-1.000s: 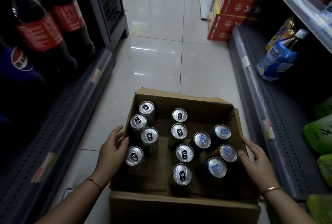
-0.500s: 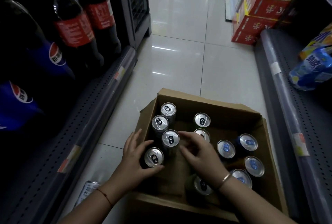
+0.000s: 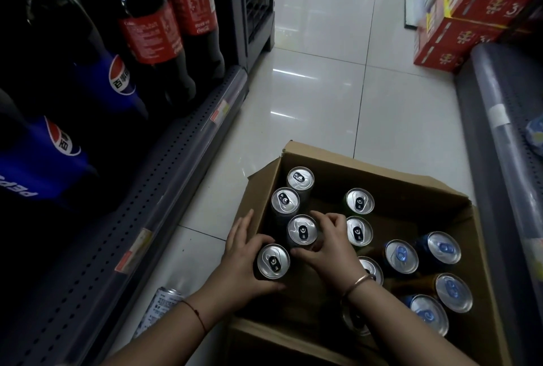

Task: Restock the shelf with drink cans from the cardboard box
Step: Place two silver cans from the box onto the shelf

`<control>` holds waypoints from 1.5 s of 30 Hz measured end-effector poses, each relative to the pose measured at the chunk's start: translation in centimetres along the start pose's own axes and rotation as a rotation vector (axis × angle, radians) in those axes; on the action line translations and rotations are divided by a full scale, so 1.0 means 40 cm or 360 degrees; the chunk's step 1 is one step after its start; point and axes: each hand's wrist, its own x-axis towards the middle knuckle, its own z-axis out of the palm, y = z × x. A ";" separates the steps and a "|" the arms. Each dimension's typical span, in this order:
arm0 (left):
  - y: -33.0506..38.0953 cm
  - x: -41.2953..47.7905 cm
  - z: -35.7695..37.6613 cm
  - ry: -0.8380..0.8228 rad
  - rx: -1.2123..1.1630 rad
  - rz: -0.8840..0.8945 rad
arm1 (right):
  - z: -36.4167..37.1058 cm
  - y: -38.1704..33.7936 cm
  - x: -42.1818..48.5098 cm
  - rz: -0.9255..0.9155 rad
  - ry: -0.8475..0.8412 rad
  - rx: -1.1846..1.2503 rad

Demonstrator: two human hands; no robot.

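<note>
An open cardboard box sits on the tiled floor, holding several upright drink cans with silver tops. My left hand wraps around the nearest left can at the box's left wall. My right hand curls around the can just behind it, fingers on both of its sides. Other black-tabbed cans stand further back, and blue-tabbed cans fill the right side. The grey shelf on the left carries large cola bottles.
One can lies on its side on the floor between the box and the left shelf. A second grey shelf runs along the right. Red cartons are stacked at the far right. Glossy white floor stretches ahead.
My hands left the box's outer sides and came in onto the left cans. My right hand crossed over from the right wall. The view swung left and closer.
</note>
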 end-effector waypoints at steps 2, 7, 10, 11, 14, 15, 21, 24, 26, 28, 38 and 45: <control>-0.003 0.001 0.002 0.0009 0.0044 0.0014 | 0.010 0.005 0.005 -0.0011 -0.0065 0.0003; -0.001 0.000 0.004 0.0082 0.0123 0.0053 | 0.028 0.009 0.011 -0.0080 0.0071 0.0056; 0.017 -0.004 -0.013 0.0145 -0.0067 0.0068 | 0.014 -0.005 -0.004 -0.0108 0.0123 0.0043; 0.035 -0.007 -0.031 0.0159 -0.0157 0.0039 | 0.000 -0.017 -0.013 -0.0125 0.0135 0.0054; 0.119 -0.037 -0.114 0.0221 -0.0564 -0.0053 | -0.071 -0.089 -0.058 -0.0203 0.0095 0.0103; 0.157 -0.051 -0.151 0.0251 -0.0659 -0.0075 | -0.108 -0.130 -0.076 -0.0237 0.0071 0.0115; 0.492 -0.183 -0.463 0.0517 -0.0815 -0.0121 | -0.390 -0.489 -0.199 -0.0291 0.0036 0.0379; 0.708 -0.286 -0.660 0.0681 -0.0811 -0.0194 | -0.559 -0.720 -0.276 -0.0295 -0.0020 0.0560; 0.851 -0.363 -0.790 0.0773 -0.0806 -0.0209 | -0.673 -0.875 -0.333 -0.0305 -0.0075 0.0695; 0.996 -0.449 -0.922 0.0881 -0.0811 -0.0180 | -0.779 -1.034 -0.395 -0.0343 -0.0126 0.0787; 1.425 -0.843 -1.410 0.1547 -0.0811 -0.0086 | -1.067 -1.684 -0.647 -0.0820 -0.0552 0.0893; 1.469 -1.042 -1.581 0.1973 -0.0741 -0.0130 | -1.030 -1.983 -0.723 -0.1197 -0.0858 0.0902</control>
